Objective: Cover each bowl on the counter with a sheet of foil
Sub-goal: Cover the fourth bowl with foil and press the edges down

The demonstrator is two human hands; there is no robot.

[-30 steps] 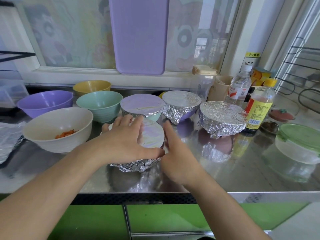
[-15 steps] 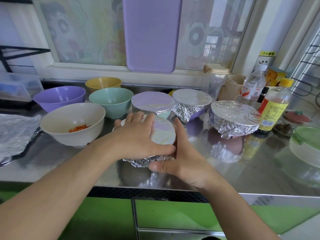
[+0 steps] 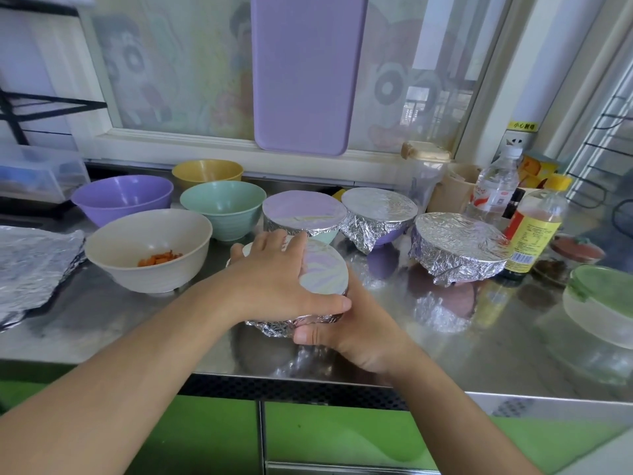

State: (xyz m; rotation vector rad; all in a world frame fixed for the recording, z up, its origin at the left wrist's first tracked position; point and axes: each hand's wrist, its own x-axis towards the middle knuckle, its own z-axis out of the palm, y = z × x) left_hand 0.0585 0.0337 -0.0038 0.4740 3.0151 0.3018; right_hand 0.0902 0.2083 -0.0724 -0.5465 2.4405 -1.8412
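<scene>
Head view looks down on a steel tabletop [image 3: 479,351] crowded with bowls. At the near edge sits the foil-covered bowl [image 3: 325,272] being worked on: the left hand [image 3: 274,279] lies flat over its top, fingers spread and pressing on the foil, thumb along the near rim. The right hand [image 3: 346,334] cups the bowl's near right side from below, thumb pressing the crumpled foil skirt; its fingers are hidden behind the bowl.

Close behind it stand three finished bowls: a teal foil-covered bowl [image 3: 305,214] almost touching the left fingertips, a purple foil-covered bowl [image 3: 378,214] beside that, and a larger wrapped bowl [image 3: 459,245] further right. To the left, four bowls remain uncovered: a cream bowl [image 3: 113,255] holding some orange bits, just beside the left wrist, a green bowl [image 3: 222,207], a lilac bowl [image 3: 123,200] and a yellow bowl [image 3: 207,171] at the back. Loose foil sheets [image 3: 30,265] lie at the far left edge.

On the right a sauce bottle [image 3: 534,231] with a yellow cap stands just beside the larger wrapped bowl, a water bottle [image 3: 493,186] behind it, and a green-lidded container [image 3: 603,303] sits at the right edge. A lilac cutting board [image 3: 305,73] leans against the window.
</scene>
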